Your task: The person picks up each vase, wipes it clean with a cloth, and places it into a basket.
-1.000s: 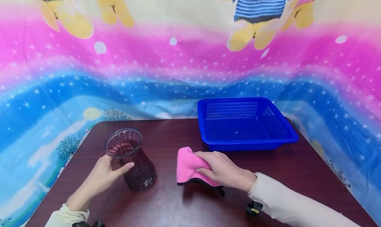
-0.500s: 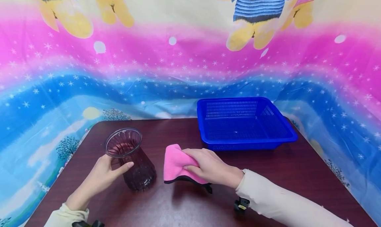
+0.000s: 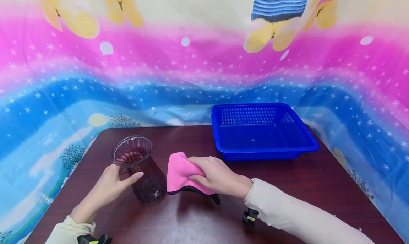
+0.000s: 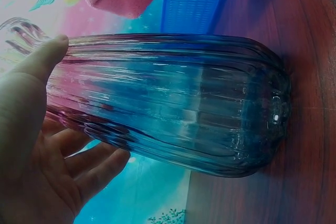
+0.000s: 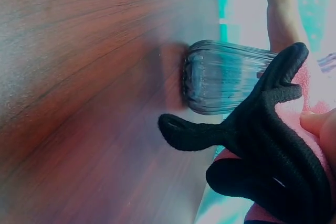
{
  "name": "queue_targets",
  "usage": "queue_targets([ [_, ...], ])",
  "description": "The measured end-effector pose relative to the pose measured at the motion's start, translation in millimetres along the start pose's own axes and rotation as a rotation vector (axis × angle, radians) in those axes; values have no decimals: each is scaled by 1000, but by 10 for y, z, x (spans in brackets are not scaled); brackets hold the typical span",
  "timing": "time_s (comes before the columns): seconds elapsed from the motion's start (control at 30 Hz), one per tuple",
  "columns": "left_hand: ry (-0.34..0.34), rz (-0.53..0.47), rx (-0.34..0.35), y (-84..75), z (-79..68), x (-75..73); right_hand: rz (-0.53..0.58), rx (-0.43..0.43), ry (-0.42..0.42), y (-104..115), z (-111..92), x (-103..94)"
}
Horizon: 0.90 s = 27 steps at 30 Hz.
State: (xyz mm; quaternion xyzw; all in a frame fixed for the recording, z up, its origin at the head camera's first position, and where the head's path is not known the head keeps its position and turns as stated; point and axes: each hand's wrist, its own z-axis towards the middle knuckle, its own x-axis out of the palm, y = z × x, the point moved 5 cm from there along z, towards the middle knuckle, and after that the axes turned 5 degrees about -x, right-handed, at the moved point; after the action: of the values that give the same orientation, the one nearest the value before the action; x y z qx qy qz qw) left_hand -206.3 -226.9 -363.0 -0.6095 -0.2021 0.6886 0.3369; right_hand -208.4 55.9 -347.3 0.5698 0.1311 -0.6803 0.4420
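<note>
A ribbed, see-through glass vase [image 3: 148, 182] with a flared rim stands at the left, its base on the table. My left hand [image 3: 110, 187] holds it near the neck, thumb on the near side; the left wrist view shows the fingers [image 4: 100, 171] behind the glass. To the right of the vase, my right hand [image 3: 215, 176] grips a bunched pink cloth [image 3: 179, 173] above the table. Black edging [image 5: 273, 129] hangs in folds from the cloth in the right wrist view. In the head view the cloth's left edge is close to the vase; whether they touch I cannot tell.
A blue plastic basket [image 3: 265, 155] with perforated walls sits at the back right of the dark reddish-brown table [image 3: 191, 222]. Behind the table hangs a printed pink and blue cloth backdrop [image 3: 179, 66].
My right hand has moved left with the pink cloth, from mid-table to close beside the vase. The left hand and the vase have stayed in place.
</note>
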Motion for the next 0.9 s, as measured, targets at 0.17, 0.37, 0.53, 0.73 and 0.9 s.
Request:
queue_targets([
  [0.17, -12, 22, 16, -26, 8, -12, -14, -16, 0, 44, 69, -4],
  [0.37, -22, 35, 17, -17, 2, -23, -17, -44, -3, 125, 177, -3],
  [0.53, -27, 26, 22, -12, 2, -28, -26, -61, -5, 187, 271, 9],
  [0.73, -54, 89, 24, -18, 0, -42, -33, -62, 3, 237, 379, 34],
  [0.9, -63, 112, 26, -18, -6, -42, -27, -61, 8, 275, 449, 59],
])
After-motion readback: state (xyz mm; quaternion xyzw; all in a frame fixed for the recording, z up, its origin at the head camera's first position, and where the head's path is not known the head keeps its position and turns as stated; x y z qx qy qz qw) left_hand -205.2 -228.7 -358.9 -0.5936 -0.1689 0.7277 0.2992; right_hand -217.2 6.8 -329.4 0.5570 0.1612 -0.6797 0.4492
